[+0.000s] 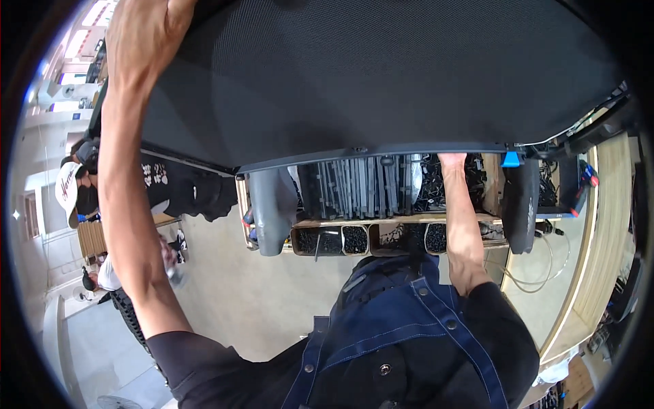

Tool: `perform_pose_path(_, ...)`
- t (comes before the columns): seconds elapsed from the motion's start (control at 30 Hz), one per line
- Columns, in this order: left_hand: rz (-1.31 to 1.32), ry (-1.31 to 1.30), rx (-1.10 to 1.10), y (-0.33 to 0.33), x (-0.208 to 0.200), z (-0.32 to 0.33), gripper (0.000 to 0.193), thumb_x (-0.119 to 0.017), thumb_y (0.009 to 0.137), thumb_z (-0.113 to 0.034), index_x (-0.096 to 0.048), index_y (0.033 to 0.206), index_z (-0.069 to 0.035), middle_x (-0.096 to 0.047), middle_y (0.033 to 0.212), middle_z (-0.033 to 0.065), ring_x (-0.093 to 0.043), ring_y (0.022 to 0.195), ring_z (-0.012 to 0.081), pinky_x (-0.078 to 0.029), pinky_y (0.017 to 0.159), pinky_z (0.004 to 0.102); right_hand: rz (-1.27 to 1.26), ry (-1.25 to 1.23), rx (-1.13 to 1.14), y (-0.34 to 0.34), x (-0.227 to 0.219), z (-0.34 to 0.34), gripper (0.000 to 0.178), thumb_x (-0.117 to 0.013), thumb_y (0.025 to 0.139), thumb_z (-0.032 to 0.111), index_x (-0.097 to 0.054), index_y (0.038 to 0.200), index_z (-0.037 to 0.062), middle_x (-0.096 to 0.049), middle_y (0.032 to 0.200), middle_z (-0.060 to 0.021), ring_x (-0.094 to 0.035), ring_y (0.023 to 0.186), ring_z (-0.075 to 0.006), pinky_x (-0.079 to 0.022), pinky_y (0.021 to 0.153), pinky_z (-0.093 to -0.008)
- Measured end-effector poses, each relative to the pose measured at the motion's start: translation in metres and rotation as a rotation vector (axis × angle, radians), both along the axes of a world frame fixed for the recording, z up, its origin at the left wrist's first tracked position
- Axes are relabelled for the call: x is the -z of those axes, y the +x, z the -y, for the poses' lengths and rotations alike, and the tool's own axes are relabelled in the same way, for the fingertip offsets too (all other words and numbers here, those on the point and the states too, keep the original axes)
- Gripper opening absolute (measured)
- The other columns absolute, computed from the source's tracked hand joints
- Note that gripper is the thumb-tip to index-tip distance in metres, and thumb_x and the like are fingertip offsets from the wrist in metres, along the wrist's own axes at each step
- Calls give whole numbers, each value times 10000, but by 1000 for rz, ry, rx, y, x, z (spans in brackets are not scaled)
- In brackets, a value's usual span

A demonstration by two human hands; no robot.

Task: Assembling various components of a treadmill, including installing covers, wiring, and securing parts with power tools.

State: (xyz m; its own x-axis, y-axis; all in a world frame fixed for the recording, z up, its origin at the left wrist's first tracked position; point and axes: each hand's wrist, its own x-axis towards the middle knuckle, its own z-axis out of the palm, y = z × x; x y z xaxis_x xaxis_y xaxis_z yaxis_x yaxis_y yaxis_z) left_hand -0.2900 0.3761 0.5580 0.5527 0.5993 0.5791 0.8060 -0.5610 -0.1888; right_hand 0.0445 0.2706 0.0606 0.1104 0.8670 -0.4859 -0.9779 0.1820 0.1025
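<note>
A large black panel [395, 82] with a finely textured face fills the upper part of the head view. Up at its far left corner is my left hand [146, 34], the arm stretched along the panel's left side. Most of its fingers pass out of the picture, so their grip does not show. My right hand [452, 159] reaches under the panel's near edge [320, 159], above a bin of small black parts [430, 191]. The panel hides its fingers. Right of this hand, a small blue piece [510, 159] sits at the edge.
Below the panel stands a wooden rack [402, 219] with upright dark strips [361, 187] and several small-part bins [320, 241]. Grey curved supports [269, 211] [521, 204] flank it. A wooden-edged bench [579, 293] is at right. A capped person [85, 184] stands at left.
</note>
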Motion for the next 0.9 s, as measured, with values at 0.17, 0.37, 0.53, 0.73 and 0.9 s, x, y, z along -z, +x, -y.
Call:
perform_pose_path(0.17,-23,-237,-53,-5,25,-79,701,-469,972,-635,-597,778,26,-554,644,195,-544,602,284,-439,602,427,-140,111,-67,-22,13,72,406,-462,1025,341,-585,1299,68,-578,1362,-121,-553,1222,-316,-424,1097,-479)
perform_pose_path(0.37,-94,-489,164,41,154,-185,616,-419,1008,-565,-647,981,7,-604,827,295,-593,847,490,-460,749,490,-50,-345,22,4,3,189,396,-494,1000,388,-621,1222,86,-649,1236,-94,-573,1170,-298,-442,1063,-485)
perform_pose_path(0.53,-108,-795,8,54,243,-206,677,-476,964,-603,-690,848,29,-609,831,329,-618,861,502,-478,740,526,-6,-421,49,16,-32,180,393,-489,996,410,-630,1163,84,-663,1171,-101,-608,1098,-306,-485,1000,-501)
perform_pose_path(0.73,-46,-765,-130,28,364,-196,654,-463,967,-602,-711,871,-3,-653,805,279,-633,822,476,-480,743,540,8,-518,-29,7,-74,187,431,-516,991,413,-632,1232,75,-646,1270,-124,-601,1162,-331,-460,1051,-524)
perform_pose_path(0.9,14,-863,-162,32,368,-166,633,-471,962,-606,-738,952,-33,-691,902,239,-645,872,443,-493,800,521,50,-572,-117,-7,-52,236,412,-557,982,402,-622,1230,80,-622,1301,-96,-569,1189,-322,-455,1021,-549)
